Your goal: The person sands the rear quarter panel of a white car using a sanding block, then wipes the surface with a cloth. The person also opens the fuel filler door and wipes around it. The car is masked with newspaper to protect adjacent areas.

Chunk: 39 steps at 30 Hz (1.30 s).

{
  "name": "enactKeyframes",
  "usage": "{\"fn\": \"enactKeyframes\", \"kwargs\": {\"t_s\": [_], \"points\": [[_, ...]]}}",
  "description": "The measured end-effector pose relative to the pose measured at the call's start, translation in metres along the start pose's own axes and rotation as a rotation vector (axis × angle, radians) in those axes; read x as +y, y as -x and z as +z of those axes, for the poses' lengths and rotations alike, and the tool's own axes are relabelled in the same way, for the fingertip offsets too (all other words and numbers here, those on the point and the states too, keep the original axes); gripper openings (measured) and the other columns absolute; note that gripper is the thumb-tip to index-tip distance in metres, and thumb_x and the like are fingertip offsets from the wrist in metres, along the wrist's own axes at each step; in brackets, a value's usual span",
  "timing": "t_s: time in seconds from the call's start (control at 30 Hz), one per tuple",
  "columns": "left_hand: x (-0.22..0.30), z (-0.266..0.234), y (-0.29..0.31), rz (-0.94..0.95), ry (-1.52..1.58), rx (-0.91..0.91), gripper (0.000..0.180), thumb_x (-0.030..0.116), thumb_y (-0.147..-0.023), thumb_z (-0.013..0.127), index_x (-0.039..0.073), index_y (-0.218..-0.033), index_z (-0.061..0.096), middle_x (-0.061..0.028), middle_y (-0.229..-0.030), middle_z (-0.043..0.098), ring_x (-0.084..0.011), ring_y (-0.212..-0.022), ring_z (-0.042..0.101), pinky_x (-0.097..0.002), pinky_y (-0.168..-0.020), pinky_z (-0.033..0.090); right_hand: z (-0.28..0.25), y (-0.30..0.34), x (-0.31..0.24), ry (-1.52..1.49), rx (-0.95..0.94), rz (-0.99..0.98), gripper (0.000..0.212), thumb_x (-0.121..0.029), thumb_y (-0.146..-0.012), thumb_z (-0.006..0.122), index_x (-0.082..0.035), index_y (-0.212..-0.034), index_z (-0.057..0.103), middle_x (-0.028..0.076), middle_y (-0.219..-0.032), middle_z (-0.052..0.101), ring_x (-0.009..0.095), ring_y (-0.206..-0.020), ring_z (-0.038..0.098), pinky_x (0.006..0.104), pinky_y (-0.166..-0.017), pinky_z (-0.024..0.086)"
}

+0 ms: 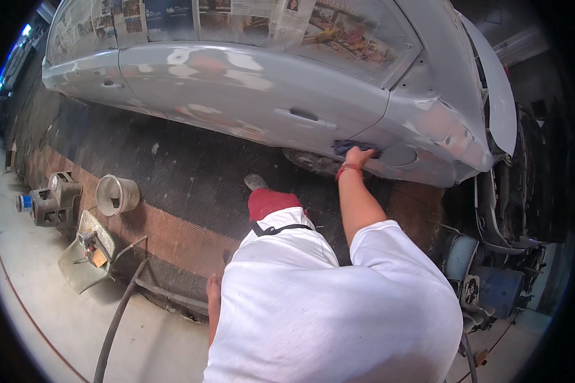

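Workshop floor (153, 150), dark textured matting with a brown band, pale flooring at the lower left of the frame. Items, near to far:

White shirt (326, 306), worn by the person, lower centre. Left hand (213, 287), lowered beside the shirt's left edge; fingers too small to read, so whether it grips anything cannot be told. Dark hose (116, 322), lower left, near that hand. Pale chair (83, 274), left, small items on its seat. Whitish bucket (129, 193), left of centre, beyond the chair. Grey stand (48, 207), far left, with a blue can (23, 203) beside it.

Right hand (359, 155), right of centre, arm extended, red band (347, 168) at the wrist; fingers closed over a dark cloth (345, 147), held against the lower bodywork. Car (236, 105), grey with pale and pinkish patches, spanning the upper frame. Newspaper sheets (249, 22), covering its windows, top edge.
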State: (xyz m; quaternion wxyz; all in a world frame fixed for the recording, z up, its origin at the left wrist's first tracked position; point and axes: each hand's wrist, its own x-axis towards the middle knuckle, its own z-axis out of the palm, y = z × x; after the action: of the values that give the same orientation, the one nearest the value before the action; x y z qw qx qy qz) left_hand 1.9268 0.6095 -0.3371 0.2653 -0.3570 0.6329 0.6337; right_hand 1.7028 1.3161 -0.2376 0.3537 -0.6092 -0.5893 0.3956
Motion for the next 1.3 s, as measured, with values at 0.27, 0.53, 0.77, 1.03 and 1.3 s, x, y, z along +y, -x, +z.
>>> {"fn": "enactKeyframes", "kwargs": {"t_s": [0.27,0.53,0.77,1.03,1.3], "points": [[-0.011,-0.017,0.062,-0.128,-0.546,0.212,0.049,0.038,-0.109,0.066,-0.002,-0.136,0.070,-0.0114,-0.119,0.076,-0.0222,-0.106,0.070,-0.0384,-0.096,0.055,0.040,0.004,0.061,-0.302,-0.017,0.403,0.044,0.001,-0.092,0.047,0.018,-0.129,0.064,0.024,-0.125,0.073,0.037,-0.098,0.076,0.0572,-0.088,0.063],[0.023,-0.033,0.037,-0.165,-0.269,0.315,0.044,0.033,-0.109,0.066,0.000,-0.139,0.069,-0.0075,-0.111,0.074,-0.0152,-0.092,0.066,-0.0332,-0.084,0.055,0.075,0.054,0.048,-0.295,-0.463,0.691,0.053,-0.006,-0.091,0.057,0.003,-0.143,0.063,0.022,-0.137,0.069,0.042,-0.126,0.068,0.0608,-0.106,0.056],[0.054,-0.081,-0.017,-0.065,-0.421,0.022,0.039,0.039,-0.109,0.069,0.005,-0.127,0.070,-0.0032,-0.108,0.072,-0.0123,-0.088,0.064,-0.0316,-0.077,0.052,0.189,0.225,0.025,0.093,-1.162,0.462,0.059,0.003,-0.086,0.060,-0.006,-0.143,0.070,0.016,-0.136,0.068,0.030,-0.123,0.064,0.0418,-0.107,0.052],[0.165,-0.137,-0.090,-0.120,-0.315,0.178,0.035,0.044,-0.106,0.074,0.012,-0.118,0.069,-0.0003,-0.098,0.070,-0.0151,-0.084,0.066,-0.0314,-0.070,0.051,0.098,0.247,0.051,-0.389,-0.829,0.842,0.051,0.002,-0.091,0.048,0.003,-0.139,0.068,0.019,-0.132,0.072,0.032,-0.120,0.070,0.0460,-0.110,0.055],[0.246,-0.148,-0.159,-0.034,-0.622,-0.086,0.052,0.042,-0.106,0.072,-0.001,-0.135,0.064,-0.0110,-0.119,0.072,-0.0202,-0.102,0.068,-0.0348,-0.085,0.053,-0.101,0.182,0.073,-0.799,-0.430,0.594,0.042,-0.011,-0.101,0.070,-0.001,-0.142,0.064,0.015,-0.127,0.075,0.031,-0.115,0.074,0.0460,-0.105,0.058]]}}
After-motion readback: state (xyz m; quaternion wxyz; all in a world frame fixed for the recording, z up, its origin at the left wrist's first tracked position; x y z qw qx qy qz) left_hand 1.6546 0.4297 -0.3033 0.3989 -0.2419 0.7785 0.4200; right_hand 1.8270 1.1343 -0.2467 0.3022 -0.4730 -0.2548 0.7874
